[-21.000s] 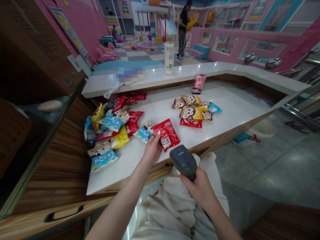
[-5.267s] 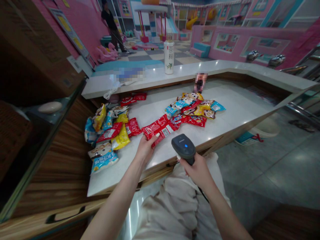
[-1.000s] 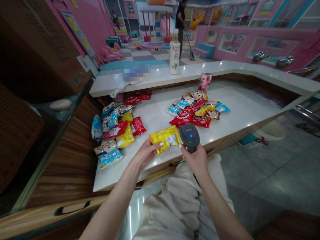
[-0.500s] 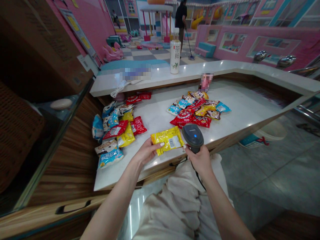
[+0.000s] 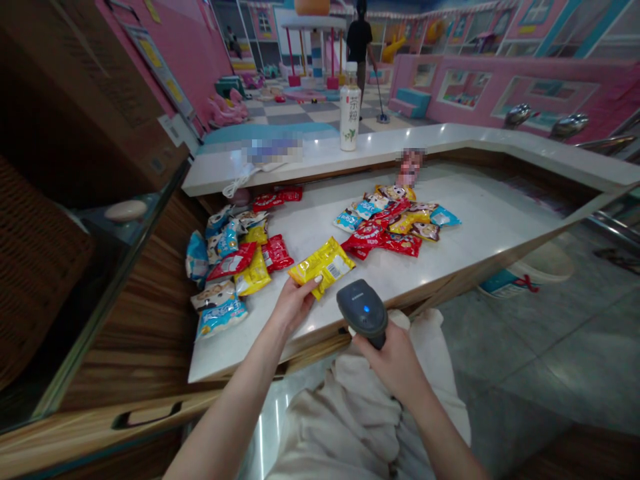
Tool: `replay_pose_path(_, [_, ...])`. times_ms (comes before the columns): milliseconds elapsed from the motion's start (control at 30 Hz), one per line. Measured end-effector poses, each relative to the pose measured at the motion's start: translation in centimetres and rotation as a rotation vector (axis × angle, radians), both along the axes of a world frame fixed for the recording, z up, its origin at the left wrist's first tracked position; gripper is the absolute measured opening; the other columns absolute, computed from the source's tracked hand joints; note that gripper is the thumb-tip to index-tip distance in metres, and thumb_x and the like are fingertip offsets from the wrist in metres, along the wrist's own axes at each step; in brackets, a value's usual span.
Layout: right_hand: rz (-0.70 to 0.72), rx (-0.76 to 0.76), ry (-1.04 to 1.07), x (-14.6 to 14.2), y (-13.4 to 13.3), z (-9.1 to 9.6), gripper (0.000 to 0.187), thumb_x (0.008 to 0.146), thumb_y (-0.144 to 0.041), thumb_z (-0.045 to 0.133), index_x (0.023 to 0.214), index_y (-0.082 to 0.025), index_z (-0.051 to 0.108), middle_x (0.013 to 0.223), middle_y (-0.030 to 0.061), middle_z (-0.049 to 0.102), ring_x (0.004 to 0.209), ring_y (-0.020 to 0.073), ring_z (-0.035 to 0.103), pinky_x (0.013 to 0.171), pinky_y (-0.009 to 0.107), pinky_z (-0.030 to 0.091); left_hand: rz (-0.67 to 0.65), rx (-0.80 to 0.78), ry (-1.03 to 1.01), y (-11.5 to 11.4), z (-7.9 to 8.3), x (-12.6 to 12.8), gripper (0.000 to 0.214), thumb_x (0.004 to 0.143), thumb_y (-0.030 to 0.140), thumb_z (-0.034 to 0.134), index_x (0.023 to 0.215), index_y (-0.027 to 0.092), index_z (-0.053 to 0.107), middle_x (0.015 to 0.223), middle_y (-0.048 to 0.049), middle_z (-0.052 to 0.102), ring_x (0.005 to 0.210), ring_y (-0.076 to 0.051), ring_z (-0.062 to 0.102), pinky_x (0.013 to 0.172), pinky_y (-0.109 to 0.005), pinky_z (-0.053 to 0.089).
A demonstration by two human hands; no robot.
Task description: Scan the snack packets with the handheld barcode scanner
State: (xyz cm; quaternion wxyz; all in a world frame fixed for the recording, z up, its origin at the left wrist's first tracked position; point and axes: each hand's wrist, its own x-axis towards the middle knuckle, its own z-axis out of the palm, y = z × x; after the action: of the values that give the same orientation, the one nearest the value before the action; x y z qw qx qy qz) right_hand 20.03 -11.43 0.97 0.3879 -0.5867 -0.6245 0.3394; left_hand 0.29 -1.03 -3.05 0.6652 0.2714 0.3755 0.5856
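Observation:
My left hand (image 5: 293,303) pinches the near edge of a yellow snack packet (image 5: 321,266), held just above the white counter (image 5: 465,243) with its barcode side up. My right hand (image 5: 393,363) is wrapped round the handle of a dark grey barcode scanner (image 5: 363,310) with a blue light on top, low and near my lap. On the counter's left side is a heap of snack packets (image 5: 233,257) in blue, red and yellow. A second pile of packets (image 5: 393,220) lies further off to the right.
A tall white bottle (image 5: 349,107) stands on the raised ledge behind the counter. A white cable (image 5: 240,183) hangs over that ledge. A dark glass cabinet (image 5: 75,253) and wooden drawers fill the left. A person with a mop stands far off on the play floor.
The scanner has dropped away from the yellow packet toward my lap. My left hand has carried the packet slightly up and to the left, tilting it.

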Motion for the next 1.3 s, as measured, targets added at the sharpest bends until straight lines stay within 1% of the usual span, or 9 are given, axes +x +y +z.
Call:
replay_pose_path(233, [0.013,0.021,-0.02,-0.1,-0.1,-0.2,0.014,0.084,-0.028,0.064,0.09,-0.018,0.07,0.081,0.007,0.076,0.078,0.0264,0.072,0.069,0.029,0.052,0.033,-0.021,0.001,0.0,-0.2,0.0,0.051,0.065,0.011,0.085,0.112,0.015,0.067,0.109,-0.0085,0.075,0.102,-0.019,0.071,0.099,-0.031,0.052])
replay_pose_path(533, [-0.025,0.007,-0.004,0.1,-0.2,-0.1,0.015,0.082,-0.028,0.066,0.091,-0.017,0.071,0.077,0.0061,0.076,0.075,0.0257,0.072,0.066,0.028,0.052,0.001,-0.014,-0.011,-0.1,0.0,-0.1,0.048,0.07,0.011,0.082,0.115,0.016,0.065,0.115,-0.0087,0.074,0.104,-0.019,0.071,0.097,-0.028,0.055])
replay_pose_path(700, [-0.047,-0.056,0.028,0.7,-0.5,-0.5,0.019,0.083,-0.03,0.067,0.096,-0.017,0.071,0.066,0.0044,0.073,0.068,0.0265,0.071,0.052,0.027,0.048,0.108,-0.065,-0.077,0.6,0.4,0.3,0.039,0.076,0.016,0.076,0.113,0.016,0.066,0.106,-0.0076,0.076,0.091,-0.017,0.073,0.084,-0.027,0.058])
replay_pose_path(800, [-0.063,-0.061,0.035,1.3,-0.7,-0.5,0.021,0.083,-0.031,0.067,0.098,-0.017,0.072,0.061,0.003,0.07,0.064,0.0265,0.07,0.049,0.027,0.046,0.209,0.042,-0.065,2.3,1.5,1.2,0.041,0.079,0.024,0.074,0.118,0.019,0.065,0.109,-0.0061,0.075,0.098,-0.018,0.071,0.086,-0.027,0.056])
replay_pose_path(933, [-0.074,-0.073,0.051,1.7,-0.8,-0.5,0.024,0.084,-0.032,0.067,0.102,-0.018,0.073,0.057,0.0022,0.069,0.064,0.0278,0.071,0.048,0.027,0.046,0.269,0.376,0.22,5.6,4.0,3.8,0.048,0.08,0.028,0.075,0.126,0.027,0.062,0.127,-0.0037,0.068,0.132,-0.021,0.054,0.108,-0.03,0.043])
replay_pose_path(1033, [-0.078,-0.067,0.055,1.8,-0.8,-0.6,0.026,0.083,-0.032,0.068,0.104,-0.018,0.073,0.057,0.0019,0.07,0.064,0.0281,0.071,0.05,0.027,0.048,0.158,0.623,0.533,8.7,5.4,6.4,0.046,0.085,0.027,0.069,0.131,0.027,0.061,0.144,-0.0054,0.057,0.145,-0.024,0.038,0.12,-0.036,0.026])
replay_pose_path(1167, [-0.079,-0.045,0.045,1.8,-0.8,-0.6,0.026,0.083,-0.033,0.068,0.102,-0.017,0.073,0.062,0.0035,0.073,0.066,0.0282,0.071,0.054,0.029,0.05,-0.12,0.843,0.938,12.1,5.2,9.3,0.055,0.084,0.031,0.07,0.136,0.02,0.058,0.154,-0.0118,0.045,0.15,-0.029,0.028,0.124,-0.045,0.006])
replay_pose_path(1233, [-0.076,-0.048,0.044,1.8,-0.9,-0.7,0.026,0.083,-0.034,0.067,0.101,-0.016,0.073,0.065,0.0046,0.074,0.067,0.0284,0.071,0.056,0.03,0.051,-0.236,0.886,1.082,12.8,4.7,9.9,0.063,0.081,0.039,0.073,0.139,0.019,0.056,0.157,-0.0141,0.041,0.151,-0.031,0.025,0.124,-0.048,0.002])
replay_pose_path(1300, [-0.072,-0.047,0.036,1.8,-0.9,-0.7,0.026,0.083,-0.034,0.067,0.099,-0.016,0.074,0.069,0.0059,0.075,0.069,0.0288,0.071,0.059,0.031,0.052,-0.273,0.899,1.139,12.5,4.5,9.8,0.068,0.084,0.045,0.069,0.144,0.02,0.05,0.16,-0.0134,0.035,0.152,-0.031,0.022,0.124,-0.048,0.003])
